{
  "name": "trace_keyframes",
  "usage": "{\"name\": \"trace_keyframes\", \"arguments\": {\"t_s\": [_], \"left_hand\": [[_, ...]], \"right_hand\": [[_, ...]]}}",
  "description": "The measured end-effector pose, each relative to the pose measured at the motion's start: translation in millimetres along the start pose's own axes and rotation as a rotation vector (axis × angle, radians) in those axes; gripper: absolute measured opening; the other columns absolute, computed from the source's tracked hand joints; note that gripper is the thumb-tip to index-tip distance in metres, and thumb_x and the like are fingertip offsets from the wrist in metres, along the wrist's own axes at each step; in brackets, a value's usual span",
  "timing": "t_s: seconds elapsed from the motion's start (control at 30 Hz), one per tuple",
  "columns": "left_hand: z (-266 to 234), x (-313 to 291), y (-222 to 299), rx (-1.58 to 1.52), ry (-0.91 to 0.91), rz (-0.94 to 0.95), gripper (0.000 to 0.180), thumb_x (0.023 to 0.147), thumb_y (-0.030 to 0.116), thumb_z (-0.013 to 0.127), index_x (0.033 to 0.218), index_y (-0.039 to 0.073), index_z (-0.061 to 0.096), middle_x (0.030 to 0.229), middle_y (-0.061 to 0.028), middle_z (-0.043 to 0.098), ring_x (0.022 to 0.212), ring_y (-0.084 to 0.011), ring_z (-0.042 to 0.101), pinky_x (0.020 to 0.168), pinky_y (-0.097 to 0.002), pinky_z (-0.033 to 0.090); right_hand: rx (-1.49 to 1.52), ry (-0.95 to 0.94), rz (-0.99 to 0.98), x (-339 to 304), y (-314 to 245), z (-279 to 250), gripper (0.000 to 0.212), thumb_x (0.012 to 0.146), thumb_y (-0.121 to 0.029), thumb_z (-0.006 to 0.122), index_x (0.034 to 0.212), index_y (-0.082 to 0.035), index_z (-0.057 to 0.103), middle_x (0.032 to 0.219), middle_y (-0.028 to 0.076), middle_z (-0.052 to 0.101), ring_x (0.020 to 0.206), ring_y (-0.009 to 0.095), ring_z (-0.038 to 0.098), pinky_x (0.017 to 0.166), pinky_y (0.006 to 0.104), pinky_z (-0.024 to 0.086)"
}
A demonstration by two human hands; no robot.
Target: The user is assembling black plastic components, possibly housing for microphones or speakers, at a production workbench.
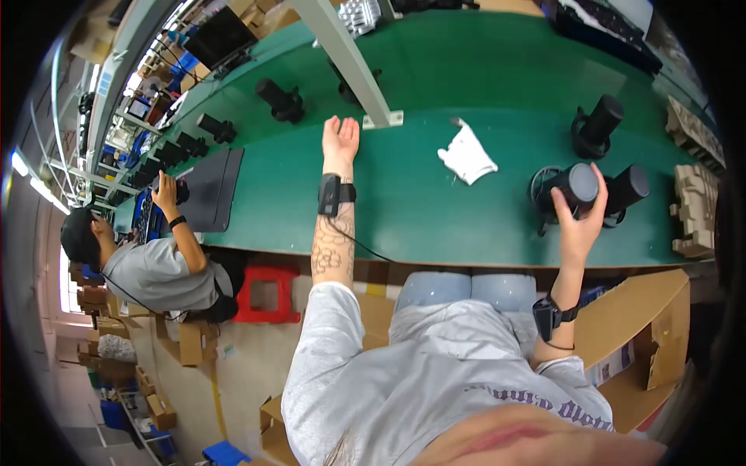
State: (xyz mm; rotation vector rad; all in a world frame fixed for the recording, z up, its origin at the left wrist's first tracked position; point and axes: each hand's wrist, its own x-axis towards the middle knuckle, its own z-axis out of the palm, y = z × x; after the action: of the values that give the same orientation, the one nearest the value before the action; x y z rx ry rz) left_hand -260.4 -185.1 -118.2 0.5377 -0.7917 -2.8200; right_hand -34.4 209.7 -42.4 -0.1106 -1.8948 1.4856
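My right hand [579, 221] is wrapped round the top of a black cylindrical device [575, 186] with a ring-like base, thumb and fingers on opposite sides of it. Right beside it stands another such cylinder [628, 186], partly covered by the held one. A third black cylinder [602, 123] is upright just behind. Over the middle-left of the green bench, my left hand [340, 141] lies palm up with fingers loosely extended and nothing in it. It is close to the foot of a pale metal post. A crumpled white cloth or glove [468, 154] rests between my hands.
Moulded pulp trays [694, 210] line the bench's right end. The metal post [346, 58] rises from the green bench [412, 210]. More black cylinders [280, 101] stand at the left. A co-worker [159, 256] sits there by a red stool [266, 295]. An open cardboard box [622, 326] is at my right.
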Motion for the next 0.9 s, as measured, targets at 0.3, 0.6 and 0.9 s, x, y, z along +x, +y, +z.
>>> {"name": "trace_keyframes", "arguments": {"t_s": [0.3, 0.6, 0.9], "left_hand": [[1, 112, -10, 0.138, 0.040, 0.061, 0.011, 0.080, 0.008, 0.061, 0.085, 0.001, 0.055, 0.078, -0.0124, 0.061, 0.068, -0.0270, 0.062, 0.063, -0.0394, 0.055], [-17, 123, 53, 0.019, 0.196, 0.068, 0.017, 0.082, 0.021, 0.057, 0.090, 0.006, 0.060, 0.088, -0.0104, 0.065, 0.079, -0.0267, 0.062, 0.073, -0.0403, 0.050], [-27, 107, 88, -0.038, 0.145, -0.032, 0.046, 0.082, 0.054, 0.060, 0.112, 0.019, 0.061, 0.115, 0.0003, 0.063, 0.105, -0.0234, 0.057, 0.093, -0.0448, 0.038]], "right_hand": [[-0.191, 0.089, -0.270, -35, -13, -22, 0.060, 0.080, 0.004, 0.058, 0.135, 0.000, 0.037, 0.137, 0.015, 0.041, 0.129, 0.027, 0.041, 0.106, 0.0438, 0.034], [-0.175, 0.229, -0.274, -48, -12, -97, 0.034, 0.090, 0.001, 0.046, 0.124, 0.002, 0.045, 0.132, 0.017, 0.044, 0.118, 0.028, 0.050, 0.097, 0.0416, 0.043], [0.009, 0.279, -0.204, -29, -17, -77, 0.031, 0.093, -0.003, 0.045, 0.123, 0.001, 0.048, 0.129, 0.015, 0.049, 0.114, 0.025, 0.052, 0.092, 0.0379, 0.046]]}}
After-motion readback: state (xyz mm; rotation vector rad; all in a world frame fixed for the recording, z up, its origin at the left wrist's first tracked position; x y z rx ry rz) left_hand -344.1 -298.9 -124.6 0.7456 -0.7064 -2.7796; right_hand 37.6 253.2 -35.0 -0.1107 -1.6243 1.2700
